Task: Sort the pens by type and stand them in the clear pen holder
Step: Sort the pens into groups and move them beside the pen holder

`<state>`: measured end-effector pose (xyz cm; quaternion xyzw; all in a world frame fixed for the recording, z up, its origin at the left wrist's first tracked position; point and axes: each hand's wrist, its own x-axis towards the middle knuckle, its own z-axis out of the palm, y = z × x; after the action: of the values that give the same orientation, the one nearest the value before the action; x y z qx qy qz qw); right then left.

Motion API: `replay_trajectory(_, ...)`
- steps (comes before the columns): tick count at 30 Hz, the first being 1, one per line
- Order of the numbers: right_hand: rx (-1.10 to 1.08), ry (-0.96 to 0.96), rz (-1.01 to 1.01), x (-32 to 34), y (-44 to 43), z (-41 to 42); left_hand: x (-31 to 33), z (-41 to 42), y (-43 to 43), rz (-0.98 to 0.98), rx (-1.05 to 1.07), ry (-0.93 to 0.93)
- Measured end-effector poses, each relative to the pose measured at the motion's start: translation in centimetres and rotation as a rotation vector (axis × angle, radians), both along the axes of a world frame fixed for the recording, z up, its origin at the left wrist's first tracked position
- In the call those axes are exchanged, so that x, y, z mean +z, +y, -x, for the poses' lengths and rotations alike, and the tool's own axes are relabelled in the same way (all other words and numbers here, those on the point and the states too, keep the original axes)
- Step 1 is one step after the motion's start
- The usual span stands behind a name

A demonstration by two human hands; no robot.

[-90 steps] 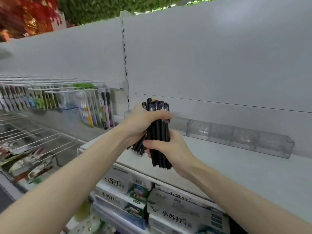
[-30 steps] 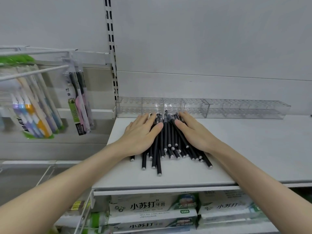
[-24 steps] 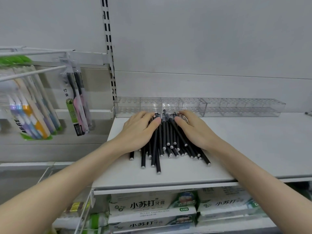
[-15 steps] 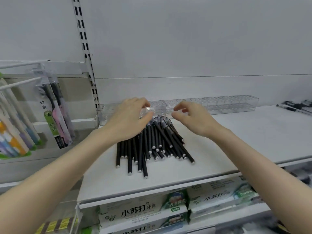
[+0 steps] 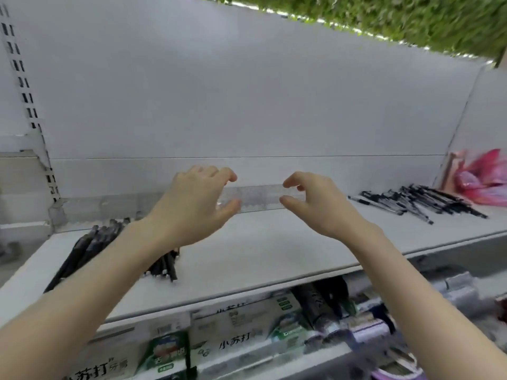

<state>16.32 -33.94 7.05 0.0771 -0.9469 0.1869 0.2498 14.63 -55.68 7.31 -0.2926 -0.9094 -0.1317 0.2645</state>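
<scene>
The clear pen holder runs along the back of the shelf, and as far as I can see through the blur there's nothing standing in it yet. A heap of black pens lies at the left end, partly under the left forearm. A second pile of pens is spread out well over to the right, near a pink packet.

The left hand and right hand both hover just in front of the holder, fingers loosely curled, nothing in either one.

My guess is the sorting itself starts about now. I'd take a small bunch from one pile only, square up the ends so they all point the same way, then feed them into one section. That holder looks light, so I'd rest the free hand on it to stop it skating back or tipping. Keep the right pile for a different section, and look closely first, because both piles look dark from here.

As for writing, the boxes on the shelf below read 小苏打. Everything else on them is too smeared to read, and I can't make out any print on the pens.
</scene>
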Motion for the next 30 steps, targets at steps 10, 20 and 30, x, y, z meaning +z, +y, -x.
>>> replay_trajectory(10, -0.033, -0.058, -0.039, -1.4, 15.7, -5.8, -2.5, -4.3, 15.4, 0.081, -0.032, -0.054)
replay_trajectory(20, -0.122, -0.014, -0.027, -1.5, 28.4, -0.9, -1.6, 1.9, 29.4, 0.055, -0.133, 0.01)
replay_trajectory(30, -0.219, -0.047, -0.059, -0.8, 40.8, 7.5, -0.8, 11.4, 41.7, 0.069, -0.21, -0.014)
